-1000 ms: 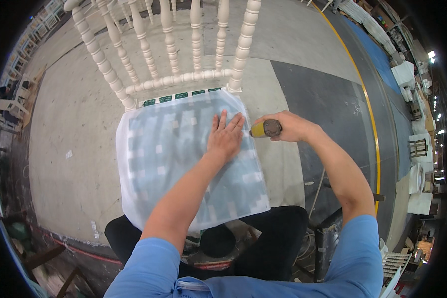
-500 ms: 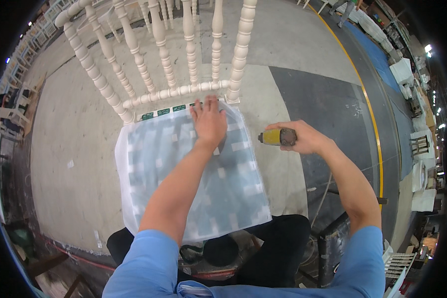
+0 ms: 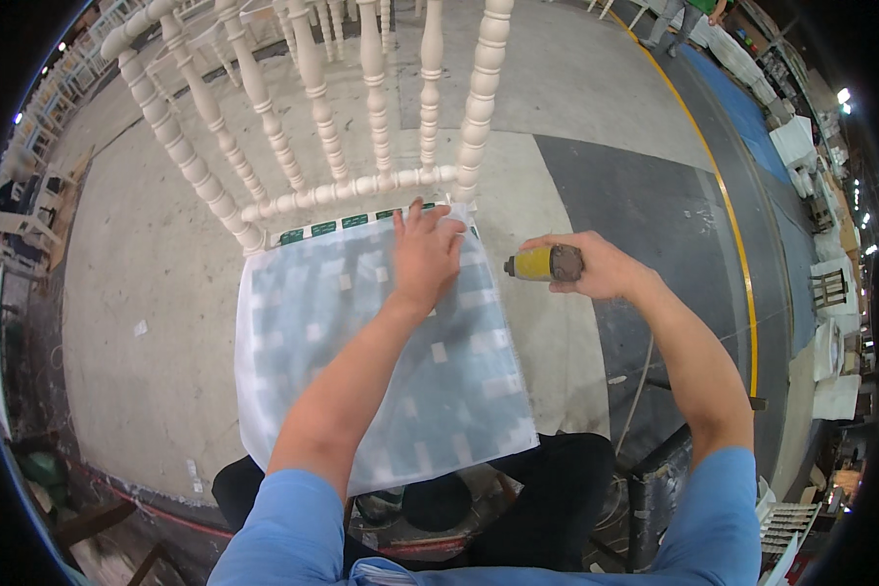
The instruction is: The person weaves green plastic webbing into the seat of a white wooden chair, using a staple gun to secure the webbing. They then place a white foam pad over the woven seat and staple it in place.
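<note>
Left hand [image 3: 424,256] flat, fingers spread, now pressing the translucent white cloth [image 3: 381,361] at the chair seat's back right corner, nearer the spindled chair back [image 3: 361,146] than before. Right hand [image 3: 596,266] closed round a yellow tool [image 3: 542,264], off the seat's right edge; tool's tip hidden. Beyond, grey concrete floor [image 3: 127,293], yellow floor line [image 3: 732,225].
</note>
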`<action>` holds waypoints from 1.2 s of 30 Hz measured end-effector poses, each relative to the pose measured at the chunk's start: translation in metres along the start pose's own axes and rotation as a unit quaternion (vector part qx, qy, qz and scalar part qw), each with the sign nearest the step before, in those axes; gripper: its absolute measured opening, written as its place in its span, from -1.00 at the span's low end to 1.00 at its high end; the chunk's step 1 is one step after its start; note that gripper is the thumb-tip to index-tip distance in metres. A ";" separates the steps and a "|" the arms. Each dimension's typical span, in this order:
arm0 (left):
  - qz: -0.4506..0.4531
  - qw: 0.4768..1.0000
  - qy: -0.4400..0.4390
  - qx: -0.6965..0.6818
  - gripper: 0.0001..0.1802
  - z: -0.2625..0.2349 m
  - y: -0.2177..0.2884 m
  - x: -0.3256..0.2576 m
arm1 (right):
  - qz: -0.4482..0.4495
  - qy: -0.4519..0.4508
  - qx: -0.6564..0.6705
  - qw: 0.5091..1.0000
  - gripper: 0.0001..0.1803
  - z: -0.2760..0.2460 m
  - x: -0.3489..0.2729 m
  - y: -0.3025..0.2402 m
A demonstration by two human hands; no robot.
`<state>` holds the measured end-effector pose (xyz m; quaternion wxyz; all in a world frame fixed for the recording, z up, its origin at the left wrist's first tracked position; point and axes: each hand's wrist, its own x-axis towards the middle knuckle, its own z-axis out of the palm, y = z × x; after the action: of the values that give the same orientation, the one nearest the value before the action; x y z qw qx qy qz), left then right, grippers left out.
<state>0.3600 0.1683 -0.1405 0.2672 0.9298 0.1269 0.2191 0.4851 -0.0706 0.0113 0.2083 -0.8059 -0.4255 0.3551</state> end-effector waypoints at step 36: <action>-0.039 0.997 -0.036 0.057 -0.54 0.015 -0.010 -0.008 | 0.056 0.070 0.040 0.995 -0.53 0.007 0.111 -0.002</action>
<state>0.3592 0.1665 -0.1602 0.2263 0.9452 0.1660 0.1670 0.5217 0.0236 -0.0366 0.2488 -0.8425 -0.3495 0.3258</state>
